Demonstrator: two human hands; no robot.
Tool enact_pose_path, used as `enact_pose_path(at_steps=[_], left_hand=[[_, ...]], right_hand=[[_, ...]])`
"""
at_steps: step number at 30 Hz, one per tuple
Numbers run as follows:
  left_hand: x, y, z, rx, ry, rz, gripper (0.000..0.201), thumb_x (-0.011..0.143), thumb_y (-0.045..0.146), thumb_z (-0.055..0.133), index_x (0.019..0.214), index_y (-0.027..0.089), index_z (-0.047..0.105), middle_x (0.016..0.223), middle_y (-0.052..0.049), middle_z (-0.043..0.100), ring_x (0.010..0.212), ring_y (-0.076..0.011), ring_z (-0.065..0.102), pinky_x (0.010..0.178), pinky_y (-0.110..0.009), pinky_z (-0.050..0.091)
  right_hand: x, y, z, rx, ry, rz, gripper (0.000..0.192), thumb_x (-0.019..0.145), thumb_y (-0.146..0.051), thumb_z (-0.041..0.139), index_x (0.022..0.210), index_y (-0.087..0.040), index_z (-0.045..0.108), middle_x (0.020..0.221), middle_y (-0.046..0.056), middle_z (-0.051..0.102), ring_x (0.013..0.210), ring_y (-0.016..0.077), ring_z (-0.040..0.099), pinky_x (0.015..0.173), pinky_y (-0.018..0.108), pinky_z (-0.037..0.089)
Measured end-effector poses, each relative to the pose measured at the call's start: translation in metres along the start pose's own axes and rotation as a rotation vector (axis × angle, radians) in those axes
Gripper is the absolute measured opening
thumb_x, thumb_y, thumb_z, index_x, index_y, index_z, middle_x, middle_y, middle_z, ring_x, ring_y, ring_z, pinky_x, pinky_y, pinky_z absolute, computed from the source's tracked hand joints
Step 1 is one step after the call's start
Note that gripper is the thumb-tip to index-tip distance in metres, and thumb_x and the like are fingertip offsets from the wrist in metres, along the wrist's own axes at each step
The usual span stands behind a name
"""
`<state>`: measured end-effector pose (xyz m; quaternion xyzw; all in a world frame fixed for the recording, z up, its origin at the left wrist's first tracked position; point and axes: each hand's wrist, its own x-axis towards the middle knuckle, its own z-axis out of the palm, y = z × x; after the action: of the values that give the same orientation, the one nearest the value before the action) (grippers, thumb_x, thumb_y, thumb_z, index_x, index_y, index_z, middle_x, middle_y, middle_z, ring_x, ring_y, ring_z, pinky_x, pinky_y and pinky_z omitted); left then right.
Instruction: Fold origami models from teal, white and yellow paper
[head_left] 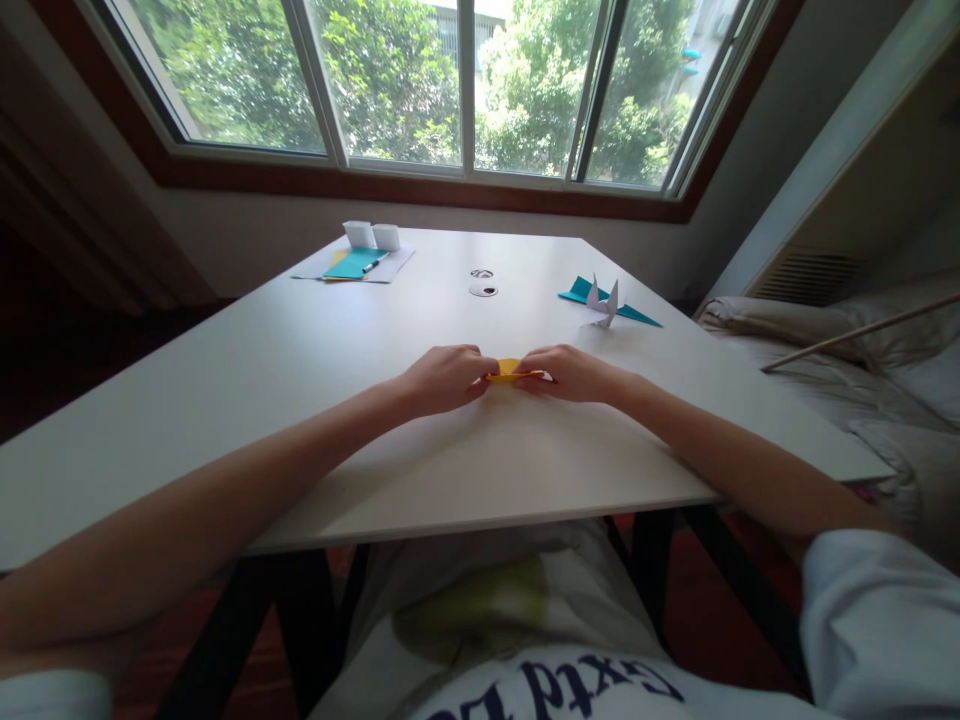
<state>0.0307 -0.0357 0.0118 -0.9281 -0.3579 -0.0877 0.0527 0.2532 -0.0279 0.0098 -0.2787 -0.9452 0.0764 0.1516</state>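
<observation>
Between my two hands, just above or on the white table [360, 400], is a small piece of folded yellow paper [508, 368]. My left hand [450, 378] pinches its left end between thumb and fingers. At the opposite end, the closed fingers of my right hand [562, 373] grip the paper. Its exact folds are too small to make out, and the fingertips cover both ends.
Toward the back left lie sheets of teal paper [352, 264], yellow and white paper, a marker [373, 262] and two white paper boxes [358, 235]. A white folded paper crane [602, 303] and a teal paper plane [637, 315] rest at the right. Round cut-outs [483, 291] sit mid-table.
</observation>
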Motion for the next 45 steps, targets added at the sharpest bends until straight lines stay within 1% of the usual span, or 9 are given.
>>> enact_pose_path(at_steps=[3, 6, 10, 15, 23, 32, 37, 40, 45], left_hand=[[0.001, 0.0, -0.001, -0.047, 0.008, -0.02, 0.024, 0.08, 0.025, 0.046, 0.092, 0.021, 0.066, 0.081, -0.005, 0.066, 0.069, -0.0172, 0.061, 0.06, -0.025, 0.042], [0.002, 0.0, -0.001, -0.155, 0.031, -0.053, 0.023, 0.077, 0.025, 0.049, 0.091, 0.02, 0.066, 0.079, -0.002, 0.068, 0.065, -0.015, 0.06, 0.062, -0.024, 0.043], [0.004, -0.004, 0.003, -0.316, 0.073, -0.122, 0.022, 0.077, 0.028, 0.05, 0.089, 0.019, 0.066, 0.078, 0.001, 0.069, 0.059, -0.0113, 0.06, 0.06, -0.022, 0.043], [0.007, -0.009, 0.008, -0.415, 0.09, -0.18, 0.02, 0.076, 0.028, 0.052, 0.086, 0.018, 0.066, 0.073, 0.002, 0.069, 0.058, -0.0104, 0.059, 0.059, -0.02, 0.043], [0.005, -0.008, 0.005, -0.439, 0.057, -0.116, 0.02, 0.078, 0.029, 0.05, 0.085, 0.018, 0.065, 0.076, 0.001, 0.067, 0.06, -0.01, 0.057, 0.06, -0.02, 0.043], [0.005, -0.007, 0.006, -0.415, 0.037, -0.108, 0.021, 0.079, 0.03, 0.048, 0.084, 0.018, 0.065, 0.079, 0.0, 0.066, 0.058, -0.0093, 0.055, 0.06, -0.02, 0.042], [0.006, -0.009, 0.006, -0.421, 0.036, -0.113, 0.021, 0.078, 0.029, 0.049, 0.085, 0.017, 0.065, 0.078, 0.001, 0.067, 0.059, -0.0098, 0.056, 0.061, -0.021, 0.042], [0.007, -0.01, 0.008, -0.445, 0.049, -0.129, 0.022, 0.078, 0.03, 0.048, 0.083, 0.018, 0.065, 0.076, 0.0, 0.067, 0.063, -0.0114, 0.058, 0.062, -0.021, 0.043], [0.008, -0.01, 0.011, -0.507, 0.077, -0.197, 0.023, 0.08, 0.032, 0.046, 0.092, 0.018, 0.062, 0.074, 0.001, 0.069, 0.061, -0.0117, 0.058, 0.059, -0.022, 0.043]], right_hand=[[0.0, 0.0, 0.0, 0.024, 0.0, 0.017, 0.024, 0.087, -0.027, 0.046, 0.089, -0.013, 0.066, 0.076, 0.006, 0.065, 0.062, 0.0117, 0.054, 0.059, 0.022, 0.038], [0.0, 0.0, 0.001, 0.053, 0.019, 0.078, 0.025, 0.087, -0.028, 0.044, 0.087, -0.014, 0.066, 0.069, 0.003, 0.064, 0.057, 0.01, 0.051, 0.056, 0.021, 0.037], [0.001, 0.001, 0.005, 0.087, 0.091, 0.145, 0.025, 0.086, -0.026, 0.044, 0.093, -0.016, 0.066, 0.076, 0.003, 0.067, 0.061, 0.0099, 0.054, 0.06, 0.021, 0.038], [0.004, 0.002, 0.01, 0.102, 0.135, 0.198, 0.024, 0.084, -0.025, 0.046, 0.093, -0.015, 0.066, 0.076, 0.003, 0.067, 0.062, 0.0101, 0.053, 0.061, 0.022, 0.038], [0.003, 0.002, 0.01, 0.087, 0.134, 0.189, 0.023, 0.083, -0.024, 0.046, 0.09, -0.015, 0.066, 0.073, 0.002, 0.065, 0.061, 0.0097, 0.051, 0.06, 0.021, 0.036], [0.002, 0.002, 0.009, 0.085, 0.127, 0.173, 0.021, 0.082, -0.024, 0.046, 0.089, -0.015, 0.065, 0.073, 0.002, 0.064, 0.061, 0.0097, 0.051, 0.059, 0.021, 0.036], [0.002, 0.003, 0.01, 0.093, 0.127, 0.164, 0.022, 0.082, -0.023, 0.046, 0.09, -0.015, 0.064, 0.073, 0.002, 0.062, 0.06, 0.0096, 0.051, 0.059, 0.021, 0.036], [0.002, 0.004, 0.01, 0.103, 0.123, 0.186, 0.023, 0.083, -0.024, 0.045, 0.089, -0.014, 0.064, 0.07, 0.002, 0.062, 0.059, 0.0093, 0.05, 0.057, 0.021, 0.036], [0.003, 0.004, 0.013, 0.101, 0.144, 0.217, 0.024, 0.084, -0.025, 0.045, 0.091, -0.015, 0.066, 0.073, 0.003, 0.064, 0.061, 0.0096, 0.05, 0.059, 0.021, 0.037]])
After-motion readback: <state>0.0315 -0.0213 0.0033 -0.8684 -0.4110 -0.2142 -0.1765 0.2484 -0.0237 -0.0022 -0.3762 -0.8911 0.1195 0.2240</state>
